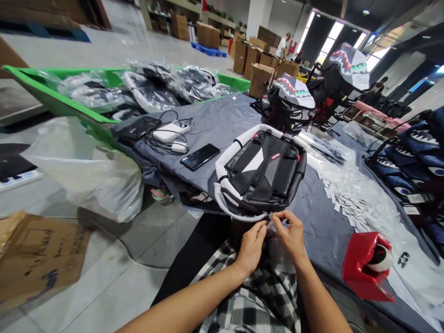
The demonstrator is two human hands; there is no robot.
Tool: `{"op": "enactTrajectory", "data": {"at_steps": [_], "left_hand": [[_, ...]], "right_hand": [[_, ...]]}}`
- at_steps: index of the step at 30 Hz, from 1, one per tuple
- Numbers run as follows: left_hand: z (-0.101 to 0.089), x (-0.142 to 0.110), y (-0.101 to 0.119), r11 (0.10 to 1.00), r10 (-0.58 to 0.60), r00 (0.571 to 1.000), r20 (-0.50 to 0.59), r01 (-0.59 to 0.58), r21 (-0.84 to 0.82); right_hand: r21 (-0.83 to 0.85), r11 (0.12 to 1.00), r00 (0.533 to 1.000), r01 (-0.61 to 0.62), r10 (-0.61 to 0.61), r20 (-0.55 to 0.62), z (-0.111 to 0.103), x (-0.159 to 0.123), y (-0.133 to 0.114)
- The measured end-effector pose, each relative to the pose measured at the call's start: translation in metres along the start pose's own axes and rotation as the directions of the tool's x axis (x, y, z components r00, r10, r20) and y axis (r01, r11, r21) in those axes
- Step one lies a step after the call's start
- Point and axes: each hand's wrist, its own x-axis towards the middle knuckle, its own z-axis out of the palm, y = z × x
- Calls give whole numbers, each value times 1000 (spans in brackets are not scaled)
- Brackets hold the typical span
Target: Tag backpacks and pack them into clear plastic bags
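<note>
A black and white backpack (267, 173) lies at the table's near edge, straps and back panel facing up. From its left side a pale, plastic-covered strap (236, 213) curves toward me and ends at my fingertips. My left hand (252, 245) is closed in a pinch just under the bag's near edge. Beside it, my right hand (290, 233) pinches with thumb and forefinger. Between the fingertips is a bit of clear plastic (271, 224), and more of it seems to hang below. The exact grip is partly hidden by my fingers.
A phone (200, 157) and a white charger with cables (170, 131) lie left of the backpack. At right are a red tape dispenser (362, 268) and scattered white tags (342, 203). Stacked shark-pattern bags (294, 92) stand behind; a green-rimmed bin (79, 108) holds bagged goods.
</note>
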Motion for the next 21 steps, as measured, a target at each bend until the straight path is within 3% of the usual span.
{"op": "enactTrajectory", "data": {"at_steps": [2, 6, 9, 11, 12, 16, 21], "left_hand": [[10, 9, 0, 970, -150, 987, 63, 160, -186], [17, 17, 6, 837, -225, 951, 213, 301, -457], [18, 19, 5, 589, -289, 908, 303, 419, -691], [19, 22, 2, 398, -329, 872, 364, 477, -783], [20, 24, 0, 348, -349, 862, 368, 484, -803], [25, 27, -5, 359, -403, 871, 281, 433, -827], [28, 24, -1, 440, -341, 914, 222, 363, -821]], "right_hand": [[27, 999, 1000, -19, 19, -6, 0, 1, -1], [92, 993, 997, -78, 76, 19, -2, 4, -3], [147, 982, 991, -122, 113, 67, -4, 7, -3], [167, 976, 988, -140, 127, 87, -5, 7, -3], [172, 974, 987, -146, 132, 90, -5, 8, -3], [161, 976, 987, -147, 133, 94, -7, 9, 1], [264, 941, 974, -213, 185, 130, -5, 12, 5]]}}
